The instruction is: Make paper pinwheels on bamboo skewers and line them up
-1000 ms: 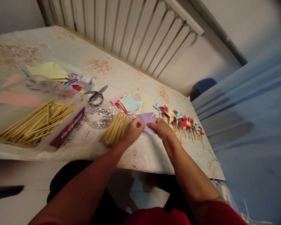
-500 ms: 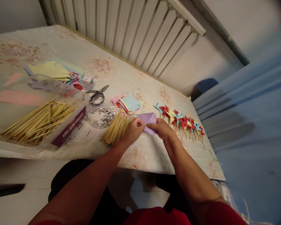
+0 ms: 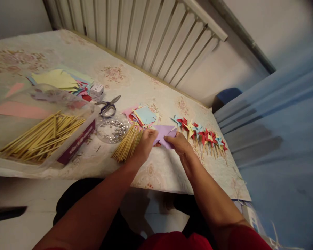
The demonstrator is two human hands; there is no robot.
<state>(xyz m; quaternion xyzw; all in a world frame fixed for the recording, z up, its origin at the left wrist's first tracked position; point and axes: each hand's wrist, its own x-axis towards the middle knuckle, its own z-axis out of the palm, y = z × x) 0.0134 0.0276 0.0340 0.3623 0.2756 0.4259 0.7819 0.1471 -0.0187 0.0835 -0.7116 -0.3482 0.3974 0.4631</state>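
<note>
Box label (image 3: 77,141) too blurred to read, clear tub (image 3: 94,110) of wooden sticks (image 3: 41,135), round dish (image 3: 112,129) of silver studs, my left hand (image 3: 144,146) and right hand (image 3: 179,144) both pinching purple paper (image 3: 163,133)

The left hand (image 3: 145,146) has slid left and a little farther away, off the near edge of the lilac paper (image 3: 163,133), toward the loose sticks (image 3: 127,143); the paper now lies lower and flatter under the right hand (image 3: 177,144)
</note>
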